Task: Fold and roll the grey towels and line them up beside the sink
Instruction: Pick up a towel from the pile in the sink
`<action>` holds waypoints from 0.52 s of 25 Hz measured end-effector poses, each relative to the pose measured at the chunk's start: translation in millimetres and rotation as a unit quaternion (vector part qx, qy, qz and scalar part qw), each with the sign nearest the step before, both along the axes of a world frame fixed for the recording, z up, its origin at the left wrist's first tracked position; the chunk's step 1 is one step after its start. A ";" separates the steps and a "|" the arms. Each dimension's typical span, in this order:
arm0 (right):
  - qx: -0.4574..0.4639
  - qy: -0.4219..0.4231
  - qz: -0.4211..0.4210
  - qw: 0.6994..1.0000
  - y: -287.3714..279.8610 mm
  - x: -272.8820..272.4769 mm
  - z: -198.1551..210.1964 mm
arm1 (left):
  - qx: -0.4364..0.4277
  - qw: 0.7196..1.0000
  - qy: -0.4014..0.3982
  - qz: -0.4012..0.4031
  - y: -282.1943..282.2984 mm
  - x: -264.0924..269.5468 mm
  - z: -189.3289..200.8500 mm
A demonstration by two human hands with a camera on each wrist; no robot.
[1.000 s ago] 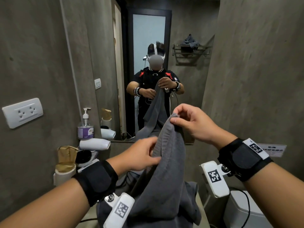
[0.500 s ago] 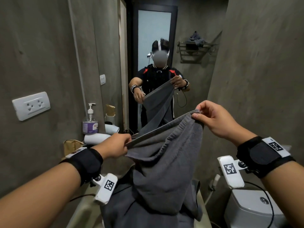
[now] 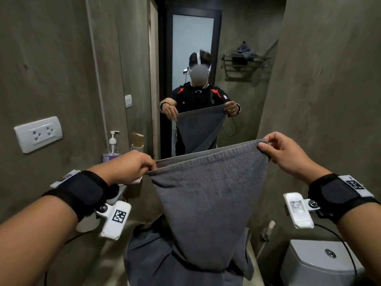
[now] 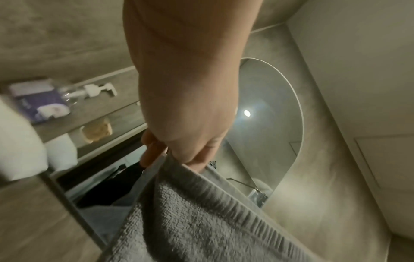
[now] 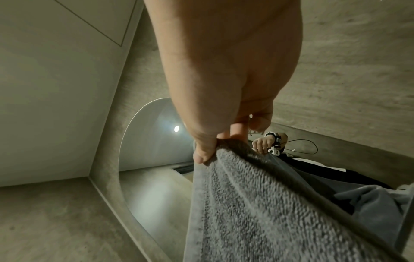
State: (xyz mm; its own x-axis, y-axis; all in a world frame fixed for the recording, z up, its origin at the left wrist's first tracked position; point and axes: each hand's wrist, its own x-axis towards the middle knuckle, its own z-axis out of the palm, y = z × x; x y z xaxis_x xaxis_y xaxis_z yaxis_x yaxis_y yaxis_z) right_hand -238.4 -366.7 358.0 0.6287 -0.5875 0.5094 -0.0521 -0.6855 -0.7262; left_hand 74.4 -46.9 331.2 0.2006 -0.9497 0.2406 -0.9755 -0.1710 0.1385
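Before a grey bathroom wall mirror (image 3: 206,79), our left hand (image 3: 132,168) and right hand (image 3: 282,153) pinch the grey terry towel (image 3: 208,193) by its top corners, spreading it taut between them, ready for folding.

— Where does the towel (image 3: 208,193) hang?
— Centre frame, its top edge strung between the left hand (image 3: 132,167) and the right hand (image 3: 285,153), its bottom resting on a heap of towels (image 3: 148,256) below.
— And around it?
— Mirror (image 3: 195,65) behind, soap bottle (image 3: 112,148) and wall socket (image 3: 38,134) at left, toilet tank (image 3: 317,263) lower right.
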 end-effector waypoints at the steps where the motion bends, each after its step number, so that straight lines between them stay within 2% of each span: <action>1: -0.002 -0.004 0.004 1.000 1.1 0.2 1.5 | 0.018 1.000 -0.022 0.012 1.5 -0.4 4.9; 3: 0.005 -0.018 0.015 1.000 3.7 -1.0 7.5 | -0.012 0.999 -0.021 0.035 7.3 1.0 14.6; 5: 0.027 -0.047 0.035 0.998 6.5 -4.5 19.7 | -0.105 0.993 0.001 0.057 9.2 5.8 32.9; 7: 0.035 -0.087 0.049 0.994 8.8 -6.8 41.6 | -0.207 0.974 0.039 0.078 3.3 11.1 65.8; 8: 0.044 -0.115 0.056 0.991 10.3 -7.8 54.9 | -0.258 0.960 0.080 0.069 -1.8 13.2 85.0; 10: 0.086 -0.179 0.082 0.977 13.5 -12.5 86.4 | -0.343 0.918 0.201 0.000 -10.0 12.6 128.8; 12: 0.125 -0.215 0.106 0.963 13.8 -17.9 113.2 | -0.376 0.867 0.320 -0.073 -10.7 8.2 166.1; 13: 0.130 -0.220 0.113 0.960 14.8 -20.0 124.6 | -0.377 0.854 0.350 -0.085 -9.6 5.2 179.3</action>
